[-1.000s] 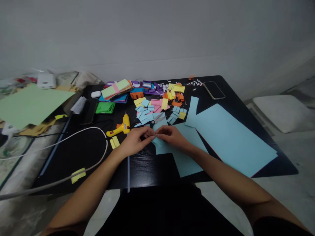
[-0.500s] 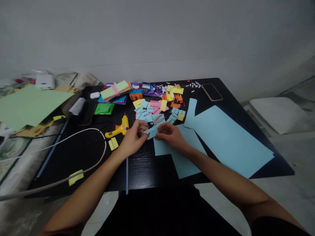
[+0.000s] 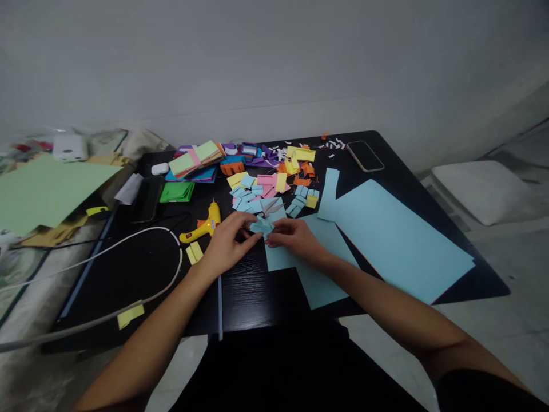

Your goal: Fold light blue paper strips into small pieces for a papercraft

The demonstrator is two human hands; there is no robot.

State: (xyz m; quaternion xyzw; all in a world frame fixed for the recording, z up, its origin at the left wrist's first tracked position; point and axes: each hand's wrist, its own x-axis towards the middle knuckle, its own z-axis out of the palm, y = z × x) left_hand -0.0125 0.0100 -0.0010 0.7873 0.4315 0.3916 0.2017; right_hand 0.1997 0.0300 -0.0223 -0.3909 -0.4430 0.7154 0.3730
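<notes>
From afar, I see left hand and right hand holding a small blue paper, fingers partly closed on it; scissors just beyond the fingertips.

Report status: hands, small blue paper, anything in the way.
Left hand holding small blue paper piece, bent, not flat. Right hand at its right edge, grip unclear. Scissors just beyond, yellow glue gun beside left hand.
</notes>
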